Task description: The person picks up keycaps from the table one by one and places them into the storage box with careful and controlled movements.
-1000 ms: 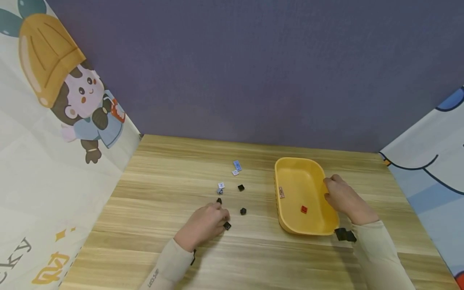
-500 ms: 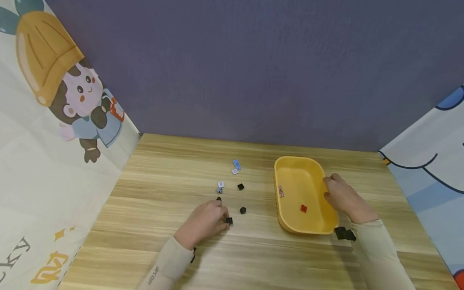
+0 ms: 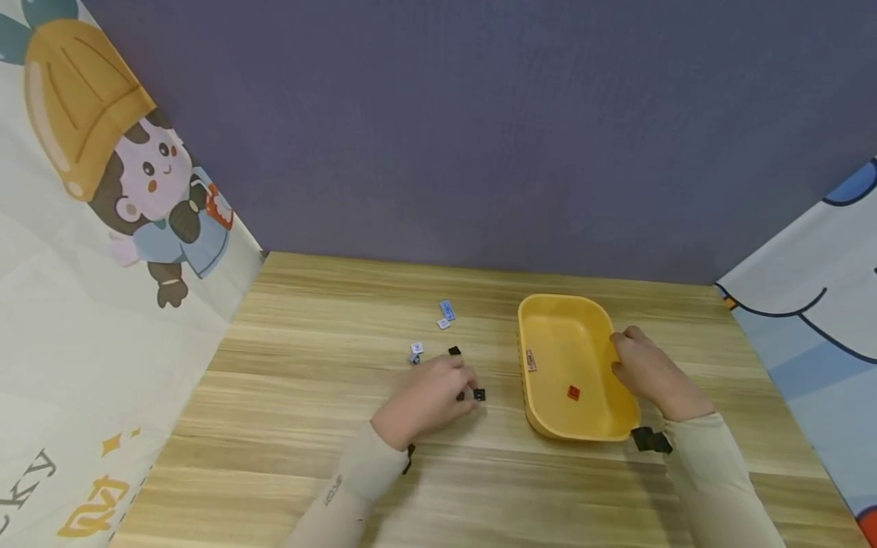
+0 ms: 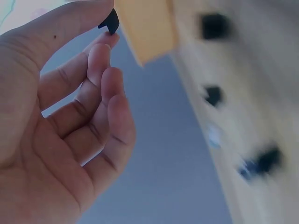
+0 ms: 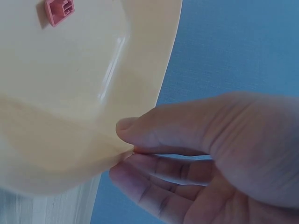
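Observation:
My left hand (image 3: 428, 397) is over the middle of the table, pinching a black keycap (image 3: 479, 395) between thumb and fingertip; the left wrist view shows that keycap (image 4: 110, 22) edge-on. Another black keycap (image 3: 460, 396) is partly covered by the fingers, and a third (image 3: 454, 351) lies just beyond them. To the right, my right hand (image 3: 651, 373) grips the rim of a yellow plastic basket (image 3: 578, 302), thumb inside. In the basket are a red keycap (image 3: 573, 393), upside down in the right wrist view, and a long pale pink keycap (image 3: 530, 361) against the left wall.
Beyond the left hand lie a long blue keycap (image 3: 448, 310), a white one (image 3: 443, 323), another white one (image 3: 417, 348) and a grey-blue one (image 3: 414, 358). The wood-grain table (image 3: 329, 320) ends at a dark blue-grey panel (image 3: 479, 152). Printed cloth hangs on both sides.
The left hand has moved right and slightly away from me with the black keycap, toward the basket. My right hand and the basket stay put.

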`<state>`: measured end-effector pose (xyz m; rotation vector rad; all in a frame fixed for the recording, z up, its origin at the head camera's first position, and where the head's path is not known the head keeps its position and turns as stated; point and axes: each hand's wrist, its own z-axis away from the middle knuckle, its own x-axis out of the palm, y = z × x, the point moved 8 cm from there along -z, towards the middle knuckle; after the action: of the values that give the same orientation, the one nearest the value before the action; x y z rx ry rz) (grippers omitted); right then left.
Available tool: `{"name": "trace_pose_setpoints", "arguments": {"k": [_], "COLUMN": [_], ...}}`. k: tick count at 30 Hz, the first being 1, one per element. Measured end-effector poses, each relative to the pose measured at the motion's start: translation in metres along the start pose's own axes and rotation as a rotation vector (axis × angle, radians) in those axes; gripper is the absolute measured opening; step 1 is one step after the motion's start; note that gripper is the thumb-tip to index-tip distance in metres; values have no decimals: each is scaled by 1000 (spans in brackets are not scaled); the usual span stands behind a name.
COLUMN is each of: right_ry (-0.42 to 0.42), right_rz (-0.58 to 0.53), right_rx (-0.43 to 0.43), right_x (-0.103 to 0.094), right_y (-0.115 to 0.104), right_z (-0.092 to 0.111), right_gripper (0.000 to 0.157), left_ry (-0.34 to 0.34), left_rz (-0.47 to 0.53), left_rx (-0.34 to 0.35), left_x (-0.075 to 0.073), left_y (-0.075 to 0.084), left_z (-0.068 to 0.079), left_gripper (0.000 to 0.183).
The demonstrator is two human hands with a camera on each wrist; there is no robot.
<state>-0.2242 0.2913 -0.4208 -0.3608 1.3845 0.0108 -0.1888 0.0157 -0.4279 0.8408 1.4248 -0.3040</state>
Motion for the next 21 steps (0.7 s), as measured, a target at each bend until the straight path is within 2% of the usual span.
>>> {"name": "trace_pose_setpoints", "arguments": {"k": [6,10,14,21], "right_ry": [2,5,3,11], "right_rz": [-9,-15,-25,-22], "right_rx": [-1,0,3,-5], "right_x": [0,0,0,0], "right_y": [0,0,0,1], "right_z": [0,0,0,2], "right_gripper": [31,32,32,30], "left_ry": [-19,-22,-30,-44], "left_rz": [12,-5,-30,-27], "left_rx": [90,143,158,158], "left_x": [-7,-7,-6,-3], "left_y": [36,53,61,65], "left_z": [-40,-58,-66,-70], "left_gripper": [21,21,22,25]}}
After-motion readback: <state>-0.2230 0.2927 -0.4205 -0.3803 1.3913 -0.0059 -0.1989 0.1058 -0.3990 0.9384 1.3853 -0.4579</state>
